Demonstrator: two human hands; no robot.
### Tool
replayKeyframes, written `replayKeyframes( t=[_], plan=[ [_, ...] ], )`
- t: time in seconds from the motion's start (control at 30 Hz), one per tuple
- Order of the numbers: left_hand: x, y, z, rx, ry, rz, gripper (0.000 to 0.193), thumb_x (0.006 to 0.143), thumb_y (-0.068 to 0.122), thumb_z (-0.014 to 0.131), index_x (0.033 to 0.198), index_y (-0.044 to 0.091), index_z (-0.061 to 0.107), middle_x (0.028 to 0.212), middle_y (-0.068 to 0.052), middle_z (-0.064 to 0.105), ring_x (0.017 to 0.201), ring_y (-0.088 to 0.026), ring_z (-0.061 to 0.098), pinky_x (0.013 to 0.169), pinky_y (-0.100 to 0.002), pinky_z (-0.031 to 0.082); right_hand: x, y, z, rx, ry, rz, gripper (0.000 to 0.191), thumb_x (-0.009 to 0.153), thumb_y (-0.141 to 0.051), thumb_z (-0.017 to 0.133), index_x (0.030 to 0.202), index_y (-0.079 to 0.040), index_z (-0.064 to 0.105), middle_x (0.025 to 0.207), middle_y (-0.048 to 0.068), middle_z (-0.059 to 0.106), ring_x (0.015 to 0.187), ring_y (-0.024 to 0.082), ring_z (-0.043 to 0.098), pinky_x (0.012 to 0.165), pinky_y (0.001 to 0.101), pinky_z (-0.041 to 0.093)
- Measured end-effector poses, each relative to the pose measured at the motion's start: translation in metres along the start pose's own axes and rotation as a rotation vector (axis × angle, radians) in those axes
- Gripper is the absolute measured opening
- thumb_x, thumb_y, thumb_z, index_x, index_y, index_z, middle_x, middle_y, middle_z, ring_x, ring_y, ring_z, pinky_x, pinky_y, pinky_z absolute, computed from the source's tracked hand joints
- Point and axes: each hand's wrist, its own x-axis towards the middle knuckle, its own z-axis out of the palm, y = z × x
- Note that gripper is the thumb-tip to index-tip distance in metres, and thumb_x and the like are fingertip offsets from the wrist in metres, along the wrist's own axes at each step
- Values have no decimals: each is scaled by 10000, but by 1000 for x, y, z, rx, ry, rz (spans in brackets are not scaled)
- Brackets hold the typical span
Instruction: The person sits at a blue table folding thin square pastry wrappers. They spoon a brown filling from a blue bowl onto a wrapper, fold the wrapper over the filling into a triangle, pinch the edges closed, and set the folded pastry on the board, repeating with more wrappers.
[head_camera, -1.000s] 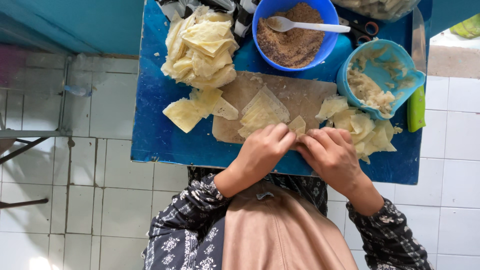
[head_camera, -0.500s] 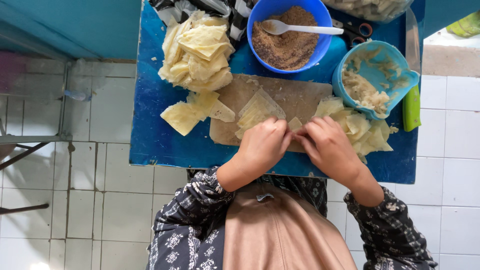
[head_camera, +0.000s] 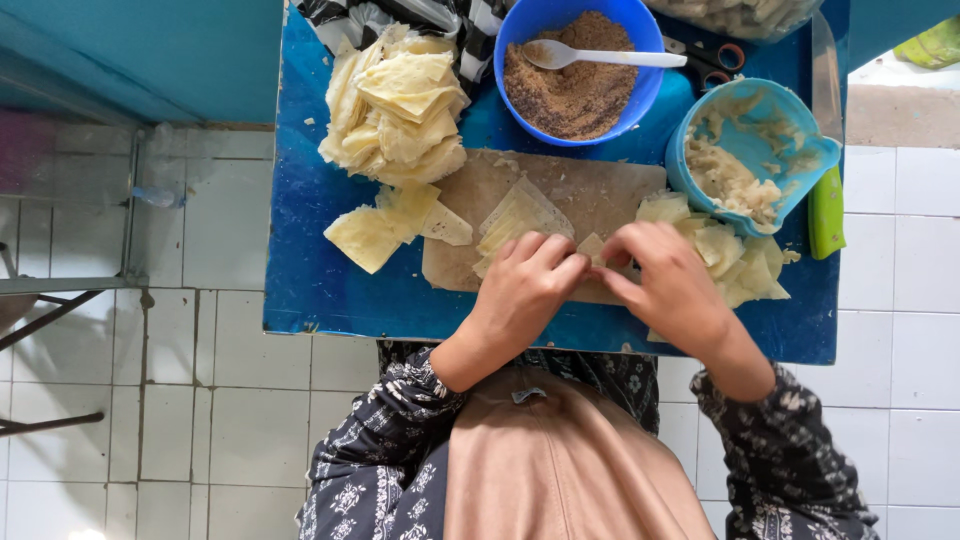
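Head view, looking straight down on a blue bench (head_camera: 300, 290). The wooden board (head_camera: 610, 195) serves as landmark. At the board's near edge, the left hand (head_camera: 520, 290) and right hand (head_camera: 670, 285) meet over a small pale wrapper (head_camera: 592, 246); both grips are narrow, fingertips pinched on the wrapper's edges, the piece showing only between the fingers. Compared with the views half a second and one second earlier, the hands have kept to the same spot on the board, the fingers drawn a little closer together over the wrapper; judged from this, the folding of this one piece goes on and is not yet finished.

On the board, just left of the hands, lies a stack of triangular sheets (head_camera: 520, 215). Beyond the board's far left corner sits a heap of folded wrappers (head_camera: 400, 105); a few loose sheets (head_camera: 375, 232) lie off its left edge. Behind the board stands a blue bowl (head_camera: 640, 95) of brown crumbly filling with a white spoon (head_camera: 600, 57). At the board's right end stand a light blue tub (head_camera: 790, 150) of pale paste, a pile of pieces (head_camera: 740, 260), and a green-handled tool (head_camera: 826, 213).
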Motion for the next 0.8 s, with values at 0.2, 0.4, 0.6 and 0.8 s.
replayKeyframes(
  t=[0.2,0.4,0.6,0.8],
  plan=[
    [0,-7,5,-43,-85,-73,68,902,188,679,898,128,648,956,-51,601,961,-277,591,814,-417,496,-20,-14,13,-132,217,-252,194,830,-89,743,1012,-79,678,1060,91,649,1046,321,603,909,449,456],
    [6,-6,4,-177,-126,-163,50,925,140,674,960,106,685,973,-83,616,950,-329,588,847,-441,507,-13,-5,14,-128,133,-200,155,885,-123,728,1025,-77,680,1053,97,644,1014,325,586,863,435,439],
    [4,2,-6,-267,51,-97,315,925,87,646,1235,80,593,1131,-113,653,1064,-323,611,941,-423,501,-13,-6,11,-205,135,-219,119,925,-125,699,1009,-55,652,1051,98,640,997,325,583,840,439,431],
    [-1,3,6,-102,-8,-86,375,953,110,647,1324,83,593,1072,-34,691,1011,-246,643,929,-397,481,-21,-6,17,-215,223,-202,142,912,-68,680,1053,-65,668,1055,92,652,1020,318,596,871,438,439]
  ],
)
